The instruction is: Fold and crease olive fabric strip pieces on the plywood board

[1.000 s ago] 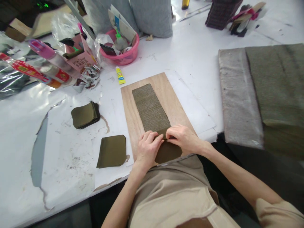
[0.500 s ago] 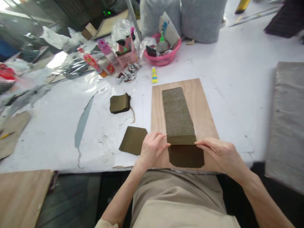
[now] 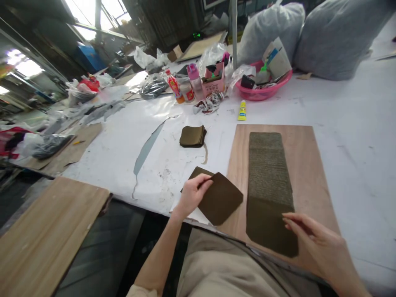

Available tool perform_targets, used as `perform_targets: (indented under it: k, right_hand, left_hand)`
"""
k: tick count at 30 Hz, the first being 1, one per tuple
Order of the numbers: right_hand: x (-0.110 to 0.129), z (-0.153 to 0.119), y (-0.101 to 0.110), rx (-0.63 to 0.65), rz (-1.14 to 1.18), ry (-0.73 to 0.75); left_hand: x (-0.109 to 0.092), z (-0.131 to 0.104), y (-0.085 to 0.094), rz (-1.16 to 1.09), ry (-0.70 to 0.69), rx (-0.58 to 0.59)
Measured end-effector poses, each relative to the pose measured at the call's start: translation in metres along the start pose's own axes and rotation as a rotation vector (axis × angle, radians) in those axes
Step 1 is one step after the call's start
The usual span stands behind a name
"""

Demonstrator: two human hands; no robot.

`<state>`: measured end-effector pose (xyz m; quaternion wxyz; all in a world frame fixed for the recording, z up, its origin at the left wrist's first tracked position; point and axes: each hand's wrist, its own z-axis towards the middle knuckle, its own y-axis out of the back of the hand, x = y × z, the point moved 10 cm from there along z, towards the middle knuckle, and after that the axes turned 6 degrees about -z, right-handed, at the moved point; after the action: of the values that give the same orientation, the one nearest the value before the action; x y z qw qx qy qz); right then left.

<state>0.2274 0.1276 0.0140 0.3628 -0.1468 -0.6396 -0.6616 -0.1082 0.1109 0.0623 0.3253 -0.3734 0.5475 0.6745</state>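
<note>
My left hand (image 3: 192,194) pinches a dark olive sheet (image 3: 223,202) at its upper left corner, between thumb and fingers. The sheet is turned at an angle; its right corner overlaps the left part of the wooden board (image 3: 312,165). Behind it, partly hidden by my hand, a second olive piece (image 3: 198,170) lies on the worktop (image 3: 355,161).

My right hand (image 3: 323,245) is positioned at the right side of the plain panel (image 3: 269,225), thumb and fingertips close together in a narrow grip. I cannot tell whether the fingertips touch the panel or grasp its edge.

The plain panel lies flat on the near part of the board, its near corners cut off. Directly beyond it, and meeting it, a textured olive strip (image 3: 269,169) runs toward the board's far edge.

Surrounding items: a stack of olive pieces (image 3: 192,136) sits left of the board, well apart from it. A yellow tube (image 3: 242,111) lies just beyond the board's far left corner. Farther back stand a pink basin (image 3: 258,95) with mixed contents, a pink carton (image 3: 215,86), and a red-labelled bottle (image 3: 173,85). Two grey bags (image 3: 331,41) rest behind the basin and to its right.
</note>
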Motion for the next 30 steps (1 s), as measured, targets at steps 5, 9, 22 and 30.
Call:
perform_targets:
  k: [5, 9, 22, 30]
  right_hand:
    - [0.015, -0.007, -0.024, -0.053, -0.152, 0.126]
    - [0.021, -0.010, -0.027, -0.116, -0.243, 0.164]
    - [0.024, -0.007, -0.030, -0.076, -0.282, 0.141]
    - [0.025, -0.006, -0.028, -0.066, -0.250, 0.133]
  left_hand:
    - [0.070, 0.000, 0.046, 0.384, 0.101, -0.170]
    - [0.087, -0.006, 0.048, 0.480, 0.142, -0.241]
    - [0.082, -0.005, 0.048, 0.327, 0.149, -0.353]
    - [0.043, -0.008, 0.056, -0.162, 0.129, -0.312]
